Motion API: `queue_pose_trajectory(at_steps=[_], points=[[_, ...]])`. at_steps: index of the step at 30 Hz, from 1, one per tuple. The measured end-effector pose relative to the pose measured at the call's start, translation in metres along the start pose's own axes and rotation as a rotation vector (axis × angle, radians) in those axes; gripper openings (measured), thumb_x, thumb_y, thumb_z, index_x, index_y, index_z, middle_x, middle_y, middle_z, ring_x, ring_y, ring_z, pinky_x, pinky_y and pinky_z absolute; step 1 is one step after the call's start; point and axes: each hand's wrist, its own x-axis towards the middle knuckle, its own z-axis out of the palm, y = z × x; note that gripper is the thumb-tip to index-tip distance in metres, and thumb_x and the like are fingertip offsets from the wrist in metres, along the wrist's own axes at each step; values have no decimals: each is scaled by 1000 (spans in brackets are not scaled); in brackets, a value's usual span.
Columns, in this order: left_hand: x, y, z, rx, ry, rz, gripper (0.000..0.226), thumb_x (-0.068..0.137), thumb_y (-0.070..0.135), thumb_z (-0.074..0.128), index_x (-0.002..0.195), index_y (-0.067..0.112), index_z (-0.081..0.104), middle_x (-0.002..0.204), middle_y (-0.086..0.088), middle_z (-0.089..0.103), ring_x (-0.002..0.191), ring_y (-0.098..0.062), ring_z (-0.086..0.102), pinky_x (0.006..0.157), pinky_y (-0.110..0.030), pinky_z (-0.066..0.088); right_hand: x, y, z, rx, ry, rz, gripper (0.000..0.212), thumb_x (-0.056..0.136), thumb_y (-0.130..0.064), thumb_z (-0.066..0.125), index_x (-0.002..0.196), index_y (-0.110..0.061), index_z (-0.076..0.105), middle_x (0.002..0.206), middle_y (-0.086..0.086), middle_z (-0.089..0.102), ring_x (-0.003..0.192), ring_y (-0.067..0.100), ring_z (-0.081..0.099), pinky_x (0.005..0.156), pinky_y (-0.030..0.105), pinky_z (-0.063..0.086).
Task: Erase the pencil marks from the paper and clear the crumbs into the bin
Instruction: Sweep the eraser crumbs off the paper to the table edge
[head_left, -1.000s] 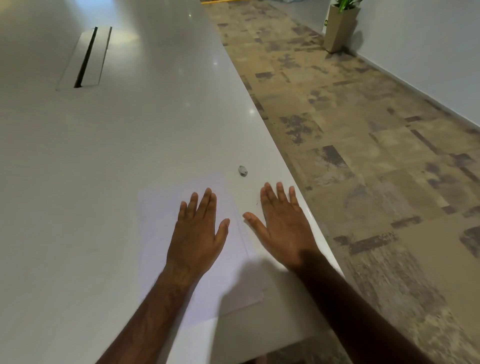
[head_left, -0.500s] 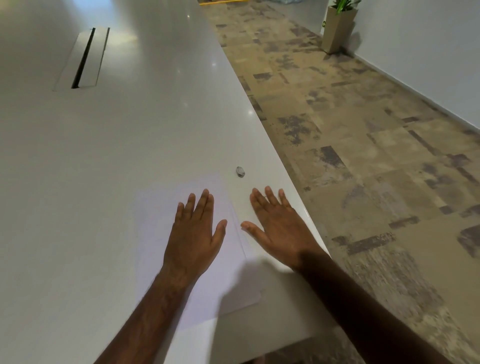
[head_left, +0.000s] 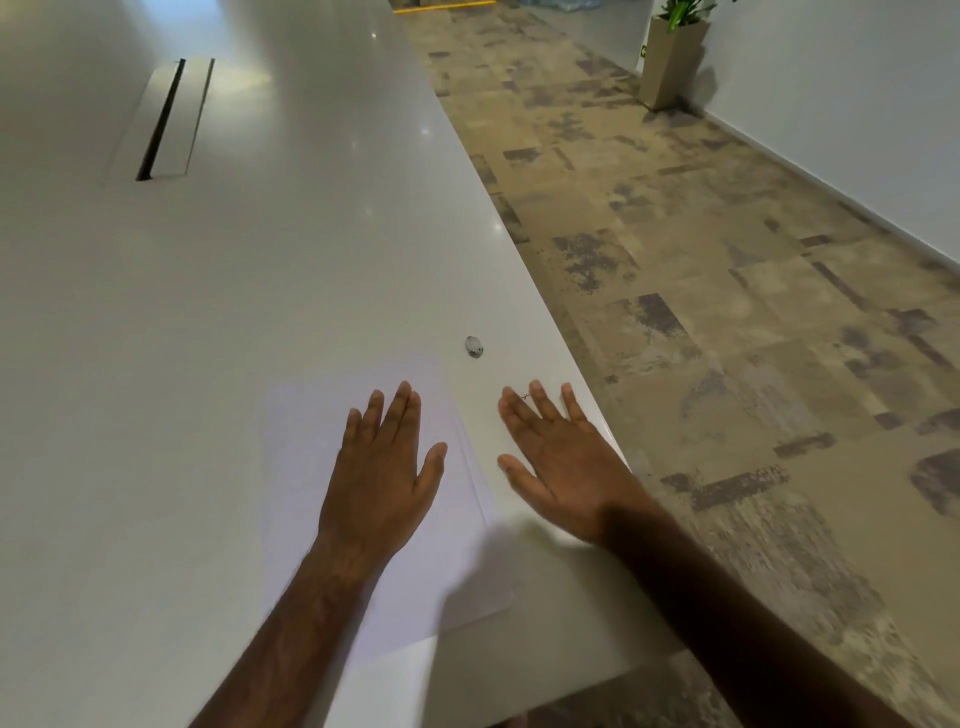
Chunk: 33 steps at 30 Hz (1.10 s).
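White paper unmoved; right hand has shifted slightly left.

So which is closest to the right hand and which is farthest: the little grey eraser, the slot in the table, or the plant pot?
From the right hand, in the head view:
1. Eraser, on the table just beyond the fingertips.
2. Slot, far up the table, to the left.
3. Plant pot, on the floor by the far wall.

A sheet of paper lies on the counter near its right edge. The left hand rests on the paper; the right hand is just beside it. An eraser sits beyond both.
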Motion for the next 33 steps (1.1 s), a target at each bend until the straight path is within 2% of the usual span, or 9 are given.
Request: queue_pose_trajectory(at_steps=[2,6,12,16,23,29,33], points=[[0,1,0,3,-3,2,74,105,58,14,165,16,14,173,2,6,160,-21,1,130,-42,3,0,14,0,2,40,50,74,110,-62,9,170,-20,-5,177,-7,-12,160,14,-25,130,42,-17],[0,0,-1,-6,-5,0,73,105,57,16,165,16,14,173,3,6,160,-21,1,130,-42,4,0,20,-7,29,82,86,75,110,-62,13,170,-21,-5,176,-10,-14,159,9,-28,131,43,-16],[1,0,0,4,-1,-6,74,104,60,14,165,18,12,172,4,3,160,-19,-1,129,-39,1,11,-6,-1,82,33,37,78,108,-68,10,170,-23,-6,176,-9,-15,160,13,-26,132,46,-12],[1,3,-1,2,-4,-10,74,104,60,14,165,18,12,173,3,4,160,-19,-1,129,-40,1,19,-9,3,48,34,79,83,106,-73,7,170,-22,-5,177,-6,-13,161,18,-22,132,47,-12],[0,2,-2,-2,-8,-3,73,105,58,16,165,16,13,173,3,5,160,-20,2,130,-42,3,3,9,3,2,86,206,84,106,-71,2,169,-16,-7,177,-2,-13,162,18,-22,132,45,-12],[0,0,0,-7,-1,-7,74,105,59,15,165,17,12,172,5,3,160,-18,0,130,-40,2,10,0,-1,67,104,172,83,106,-71,4,169,-17,-9,176,-3,-17,161,15,-25,132,42,-12],[0,1,1,-21,3,-6,73,105,59,17,165,18,13,172,6,3,160,-18,0,130,-40,3,18,-7,4,52,87,178,82,107,-70,6,170,-18,-4,177,-3,-10,162,18,-21,132,45,-10]])
